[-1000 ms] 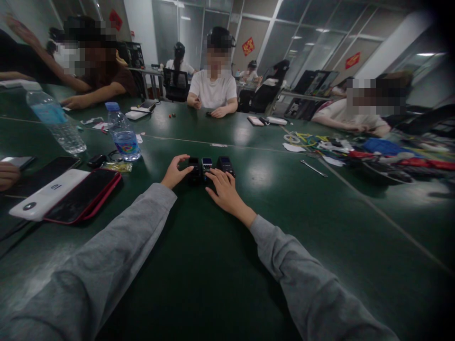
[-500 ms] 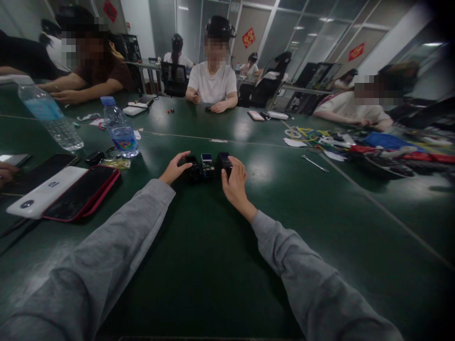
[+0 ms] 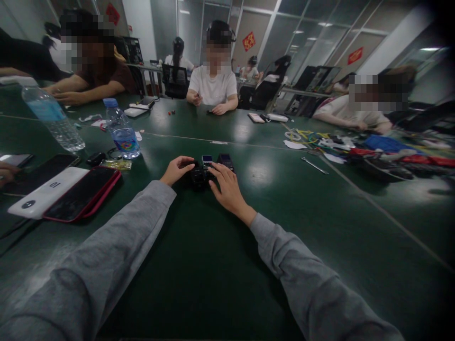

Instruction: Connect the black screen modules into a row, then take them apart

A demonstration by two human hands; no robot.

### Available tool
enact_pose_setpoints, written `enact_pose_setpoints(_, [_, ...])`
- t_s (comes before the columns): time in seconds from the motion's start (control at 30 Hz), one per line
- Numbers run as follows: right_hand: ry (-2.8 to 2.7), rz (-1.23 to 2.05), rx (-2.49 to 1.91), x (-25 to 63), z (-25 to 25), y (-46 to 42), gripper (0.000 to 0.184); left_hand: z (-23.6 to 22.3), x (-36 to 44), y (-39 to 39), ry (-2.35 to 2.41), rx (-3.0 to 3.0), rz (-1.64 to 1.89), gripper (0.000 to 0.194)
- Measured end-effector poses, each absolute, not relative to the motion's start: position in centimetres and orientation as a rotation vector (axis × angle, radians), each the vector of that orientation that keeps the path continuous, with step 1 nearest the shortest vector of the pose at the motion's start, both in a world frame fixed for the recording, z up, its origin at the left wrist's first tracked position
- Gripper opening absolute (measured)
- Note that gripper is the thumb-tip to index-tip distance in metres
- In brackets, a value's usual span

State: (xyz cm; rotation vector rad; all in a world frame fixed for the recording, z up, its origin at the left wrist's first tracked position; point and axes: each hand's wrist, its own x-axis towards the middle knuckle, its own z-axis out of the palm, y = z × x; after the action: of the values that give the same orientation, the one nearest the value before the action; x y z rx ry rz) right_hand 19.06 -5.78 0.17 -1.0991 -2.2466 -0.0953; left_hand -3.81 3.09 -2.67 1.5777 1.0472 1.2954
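Note:
Three small devices stand in a row on the dark green table. The left one is a black boxy device (image 3: 197, 176); its exact kind is too dark to tell. My left hand (image 3: 177, 170) is closed at its left side, with bent fingers and thumb against it. In the middle is a device with a small lit screen (image 3: 206, 159), its lower part hidden by my right hand (image 3: 227, 187). That hand has its fingers apart, their tips over or beside the middle device. Behind the right fingers sits another black device (image 3: 226, 159).
To my left lie a white power bank (image 3: 42, 192), a phone in a red case (image 3: 83, 192) and two water bottles (image 3: 122, 135). A wrench (image 3: 314, 166) and a heap of cables and tools (image 3: 377, 151) are at the right. Across the table sits a person (image 3: 213, 85).
My right hand has moved left from the right black device to the middle one. My left fingers have drawn together at the left device, which sits slightly nearer and to the right.

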Motion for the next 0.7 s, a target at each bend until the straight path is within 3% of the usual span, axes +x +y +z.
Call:
enact_pose_setpoints(0.23, [-2.321, 0.076, -0.921, 17.3, 0.3, -7.6, 0.049, -1.8, -3.4, 2.1, 1.051, 1.481, 1.243, 0.045])
enact_pose_setpoints(0.4, [-2.163, 0.180, -0.976, 17.5, -0.7, -6.4, 0.044, -1.6, -3.5, 2.1, 1.024, 1.551, 1.177, 0.046])
enact_pose_setpoints(0.7, [-2.124, -0.140, -1.298, 18.2, -0.9, -6.5, 0.029, -1.9, -4.0, 2.5, 0.984, 1.629, 1.038, 0.045])
